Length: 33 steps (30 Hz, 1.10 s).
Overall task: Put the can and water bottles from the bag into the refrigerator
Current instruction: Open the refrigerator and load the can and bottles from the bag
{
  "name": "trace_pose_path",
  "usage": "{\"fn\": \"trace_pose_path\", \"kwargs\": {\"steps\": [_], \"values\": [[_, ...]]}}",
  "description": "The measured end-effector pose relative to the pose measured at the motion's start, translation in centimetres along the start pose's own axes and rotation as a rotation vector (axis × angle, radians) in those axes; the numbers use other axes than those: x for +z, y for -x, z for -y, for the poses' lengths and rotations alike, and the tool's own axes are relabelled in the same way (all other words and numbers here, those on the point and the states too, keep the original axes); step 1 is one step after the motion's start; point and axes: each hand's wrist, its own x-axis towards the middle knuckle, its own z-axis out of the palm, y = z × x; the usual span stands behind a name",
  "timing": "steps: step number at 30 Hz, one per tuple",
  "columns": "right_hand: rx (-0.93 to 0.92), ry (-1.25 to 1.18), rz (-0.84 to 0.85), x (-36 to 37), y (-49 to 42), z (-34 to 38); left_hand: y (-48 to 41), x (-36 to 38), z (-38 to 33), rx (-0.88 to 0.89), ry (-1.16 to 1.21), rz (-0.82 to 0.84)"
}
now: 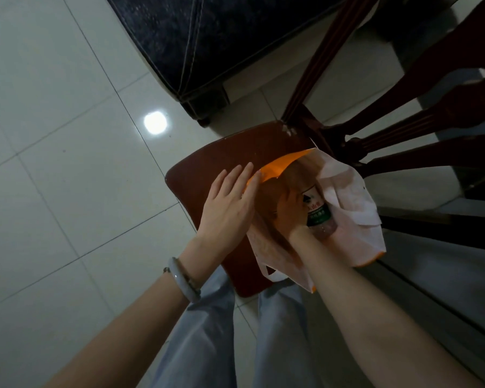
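Far left: pale tiled floor (53,135), with a round glare of a lamp (155,122) on one tile

Left wrist carries a pale bangle (184,280) beside a thin beaded band

Left hand (227,208): I read it as released, fingers straight and close together, laid flat against the left side of the bag, fingertips at the orange rim. It pinches nothing

Under it, a red-brown wooden chair seat (221,161). The bag rests on this seat, towards its right side

Below the seat, light blue trouser legs (207,331) run to the bottom edge

Top centre: corner of a dark upholstered piece of furniture (207,37) with pale stitching, standing on the floor beyond the chair

Bag (353,219): thin, whitish outside, orange within, mouth gaping upward, one handle loop hanging over the near edge of the seat

Right hand (289,208): down inside the bag mouth, in orange shade. Fingers curl round the side of a water bottle (318,211), grasping it

The bottle is inside the bag, tilted, green and white label facing me, its clear lower part nearest my view

Far right: the chair back (403,121), dark carved slats, rising behind the bag
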Motion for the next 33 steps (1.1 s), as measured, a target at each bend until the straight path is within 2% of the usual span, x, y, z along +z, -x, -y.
{"fn": "trace_pose_path", "kwargs": {"steps": [4,9,12,16,25,28,31,33], "values": [[0.025,0.031,-0.012,1.8,-0.3,0.8,-0.2,0.4,0.0,-0.035,0.018,-0.049],[0.012,-0.126,-0.004,2.2,0.1,0.1,-0.2,-0.3,-0.7,-0.022,0.024,-0.059],[0.014,-0.332,0.016,-1.1,1.4,-1.0,0.0,-1.4,-1.2,-0.029,0.024,-0.071],[0.061,-0.462,0.018,-7.4,6.0,-2.5,0.6,-3.8,-2.0,-0.102,0.03,-0.114],[-0.059,-0.651,-0.271,-19.0,17.2,-5.1,2.2,-7.0,-4.9,-0.074,0.14,-0.093],[-0.073,-0.703,-0.285,-21.4,19.5,-6.3,2.6,-7.3,-6.8,-0.07,0.301,-0.098],[-0.074,-0.705,-0.317,-23.1,20.9,-7.9,2.2,-7.1,-9.7,-0.203,0.689,0.027],[-0.077,-0.687,-0.325,-24.0,21.3,-9.0,0.7,-5.2,-11.1,-0.305,0.744,0.087]]}}
